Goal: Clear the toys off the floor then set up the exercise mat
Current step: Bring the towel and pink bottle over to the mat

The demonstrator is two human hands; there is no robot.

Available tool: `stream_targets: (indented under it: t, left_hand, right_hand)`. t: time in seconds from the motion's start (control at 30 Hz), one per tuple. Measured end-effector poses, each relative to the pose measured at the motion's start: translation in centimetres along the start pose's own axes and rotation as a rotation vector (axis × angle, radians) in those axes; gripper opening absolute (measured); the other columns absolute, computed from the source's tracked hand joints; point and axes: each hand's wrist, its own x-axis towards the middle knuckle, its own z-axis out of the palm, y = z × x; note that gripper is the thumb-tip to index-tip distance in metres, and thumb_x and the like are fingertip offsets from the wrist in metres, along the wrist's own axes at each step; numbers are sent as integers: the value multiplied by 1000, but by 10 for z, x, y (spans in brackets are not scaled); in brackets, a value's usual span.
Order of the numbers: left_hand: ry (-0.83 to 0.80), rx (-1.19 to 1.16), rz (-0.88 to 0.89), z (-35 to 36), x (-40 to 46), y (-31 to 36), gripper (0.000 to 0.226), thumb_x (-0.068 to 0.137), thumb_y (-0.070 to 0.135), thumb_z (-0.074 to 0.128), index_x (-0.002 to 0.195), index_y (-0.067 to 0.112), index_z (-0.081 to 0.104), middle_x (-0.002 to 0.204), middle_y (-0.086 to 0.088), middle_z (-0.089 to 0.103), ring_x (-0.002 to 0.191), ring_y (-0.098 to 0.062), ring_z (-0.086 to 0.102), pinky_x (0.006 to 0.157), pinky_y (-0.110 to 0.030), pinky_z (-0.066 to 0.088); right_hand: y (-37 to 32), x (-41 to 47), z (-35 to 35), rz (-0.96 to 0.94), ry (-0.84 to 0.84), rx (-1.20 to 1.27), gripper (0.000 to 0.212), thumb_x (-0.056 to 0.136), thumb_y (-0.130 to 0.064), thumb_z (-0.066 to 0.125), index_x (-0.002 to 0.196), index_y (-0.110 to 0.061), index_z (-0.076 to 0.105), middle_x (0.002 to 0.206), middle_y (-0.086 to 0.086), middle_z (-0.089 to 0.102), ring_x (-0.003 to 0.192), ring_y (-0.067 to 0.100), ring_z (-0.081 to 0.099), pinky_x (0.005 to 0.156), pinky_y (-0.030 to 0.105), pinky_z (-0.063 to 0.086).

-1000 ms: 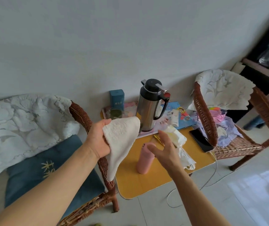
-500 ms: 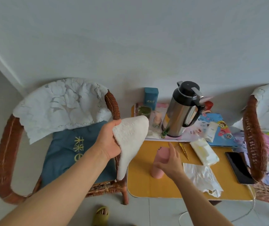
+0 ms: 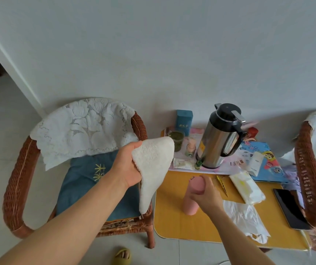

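My left hand (image 3: 128, 167) grips a white fleece cloth (image 3: 153, 169), hanging left of the pink bottle (image 3: 192, 196). My right hand (image 3: 206, 194) wraps that bottle, upright on the yellow surface (image 3: 174, 222). I judge floor-clearing unfinished; no exercise mat visible, unrolling remains.

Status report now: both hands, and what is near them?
Left hand holds white towel, raised. Right hand grips pink cup, upright on yellow table. Thermos stands behind cup.
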Motion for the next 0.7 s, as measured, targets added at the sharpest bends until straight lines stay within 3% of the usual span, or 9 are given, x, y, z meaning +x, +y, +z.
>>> stream_targets:
  t: [0.2,0.4,0.6,0.7]
  left_hand:
    - [-17,-76,42,-5,-8,6,32,91,27,47,112,9,61,97,-11,67,89,-26,61,72,-37,47]
    - [6,-143,102,-25,-23,10,30,92,28,47,108,9,63,83,-12,72,85,-27,62,70,-38,48]
    - [75,-258,201,-56,-53,12,27,91,26,46,94,7,65,74,-12,72,82,-27,61,70,-38,47]
    - [132,-308,254,-81,-71,14,25,91,24,47,87,7,65,71,-12,71,81,-27,61,72,-38,47]
  right_hand:
    - [-44,-13,-29,-245,148,164,67,72,-24,77,128,-26,40,107,-7,52,93,16,53,66,22,45]
    - [-91,-27,-42,-506,243,291,70,71,-10,76,130,-21,40,112,-5,53,86,4,56,63,5,45]
    - [-125,-43,-18,-633,151,360,78,62,-43,65,132,-21,39,107,-12,53,89,-8,56,68,0,44]
    - [-141,-53,2,-705,72,320,75,67,-33,73,132,-17,38,102,-18,50,85,0,57,65,-1,43]
